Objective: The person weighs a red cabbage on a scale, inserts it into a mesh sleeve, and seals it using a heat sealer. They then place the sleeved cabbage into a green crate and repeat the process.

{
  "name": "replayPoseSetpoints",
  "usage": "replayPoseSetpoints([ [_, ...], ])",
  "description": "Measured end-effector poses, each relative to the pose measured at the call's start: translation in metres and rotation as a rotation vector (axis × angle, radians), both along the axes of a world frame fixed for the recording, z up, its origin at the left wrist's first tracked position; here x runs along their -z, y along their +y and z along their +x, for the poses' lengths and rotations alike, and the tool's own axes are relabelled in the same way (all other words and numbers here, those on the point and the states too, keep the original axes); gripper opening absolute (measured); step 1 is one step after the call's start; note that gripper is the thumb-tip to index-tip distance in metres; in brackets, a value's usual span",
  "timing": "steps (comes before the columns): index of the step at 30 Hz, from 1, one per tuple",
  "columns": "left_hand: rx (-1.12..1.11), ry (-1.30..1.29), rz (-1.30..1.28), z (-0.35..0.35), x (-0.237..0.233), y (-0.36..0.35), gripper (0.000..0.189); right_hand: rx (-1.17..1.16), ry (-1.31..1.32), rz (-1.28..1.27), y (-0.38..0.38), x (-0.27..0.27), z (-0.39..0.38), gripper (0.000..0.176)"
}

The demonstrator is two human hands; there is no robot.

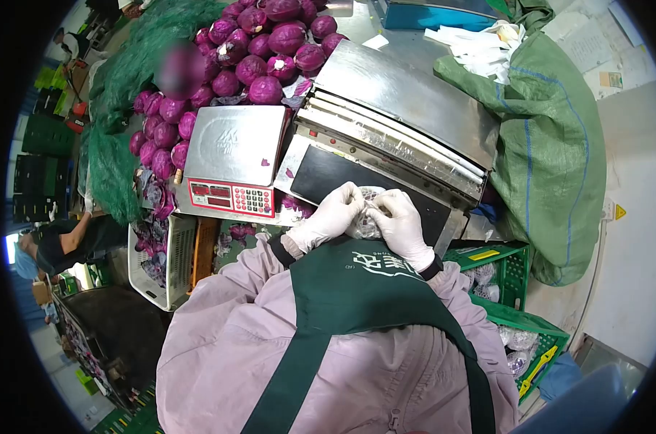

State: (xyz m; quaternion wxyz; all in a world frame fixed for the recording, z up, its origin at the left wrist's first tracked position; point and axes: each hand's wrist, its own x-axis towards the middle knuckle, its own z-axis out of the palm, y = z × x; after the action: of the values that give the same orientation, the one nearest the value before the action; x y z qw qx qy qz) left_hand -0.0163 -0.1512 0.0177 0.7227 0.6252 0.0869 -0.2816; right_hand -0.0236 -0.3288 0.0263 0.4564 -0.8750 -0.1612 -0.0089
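Plastic film, clear and crumpled, forms a rounded bundle (366, 211) between my two white-gloved hands, to the right of the flat, silver-topped electronic scale (235, 141) with its red-bordered keypad; the contents of the film cannot be made out. My left hand (329, 218), on the side nearer the scale, has its fingers bent, thumb and fingertips pinching the film. My right hand (402, 228), on the side farther from the scale, likewise pinches the film between thumb and curled fingers. The bundle overlaps the near edge of a flat black plate (335, 171); whether it rests there or is held above cannot be told. This plate belongs to the wrapping machine (415, 105), a broad body of silver metal standing immediately right of the scale on the same metal counter (409, 45).

Beyond the scale, and along its left side, round purple cabbages (288, 37) lie heaped, with dark green netting (118, 94) at their left. Nearer to me than the scale, on its left, a white slatted plastic crate (179, 249) holds loose purple leaves (148, 239). Well to the right of the scale, past the machine, hangs a green woven sack (559, 145) with blue lines; below it, green plastic crates (516, 278) contain film-wrapped rounds (519, 338). Far left of the scale, a person in a blue cap (26, 259) extends one arm.
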Motion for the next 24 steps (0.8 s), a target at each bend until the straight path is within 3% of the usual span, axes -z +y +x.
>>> replayPoseSetpoints([
  [4, 0.048, 0.145, -0.064, 0.003, -0.012, -0.003, 0.015, 0.039, -0.033, -0.121, -0.001, 0.002, -0.005, 0.015],
  [6, 0.078, 0.001, -0.058, 0.005, -0.003, -0.004, 0.014, 0.105, -0.099, -0.163, 0.003, 0.005, -0.006, 0.011],
  [13, 0.031, -0.113, -0.002, 0.010, 0.008, -0.011, 0.010, 0.165, -0.132, -0.198, 0.002, 0.025, -0.003, 0.012],
  [15, -0.012, 0.011, -0.277, 0.010, 0.011, -0.004, 0.010, 0.200, -0.160, -0.174, 0.003, 0.026, -0.002, 0.011],
  [21, -0.160, 0.190, -0.572, 0.008, 0.017, 0.005, 0.012, 0.219, -0.136, -0.149, 0.004, 0.025, 0.000, 0.008],
  [22, -0.145, 0.268, -0.746, 0.009, 0.021, 0.007, 0.014, 0.220, -0.136, -0.148, 0.003, 0.028, 0.000, 0.008],
  [23, -0.130, 0.346, -0.919, 0.009, 0.023, 0.008, 0.016, 0.269, -0.068, -0.113, 0.001, 0.034, 0.000, 0.007],
  [24, -0.130, 0.345, -0.918, 0.009, 0.020, 0.007, 0.016, 0.317, 0.001, -0.078, -0.001, 0.038, 0.000, 0.007],
])
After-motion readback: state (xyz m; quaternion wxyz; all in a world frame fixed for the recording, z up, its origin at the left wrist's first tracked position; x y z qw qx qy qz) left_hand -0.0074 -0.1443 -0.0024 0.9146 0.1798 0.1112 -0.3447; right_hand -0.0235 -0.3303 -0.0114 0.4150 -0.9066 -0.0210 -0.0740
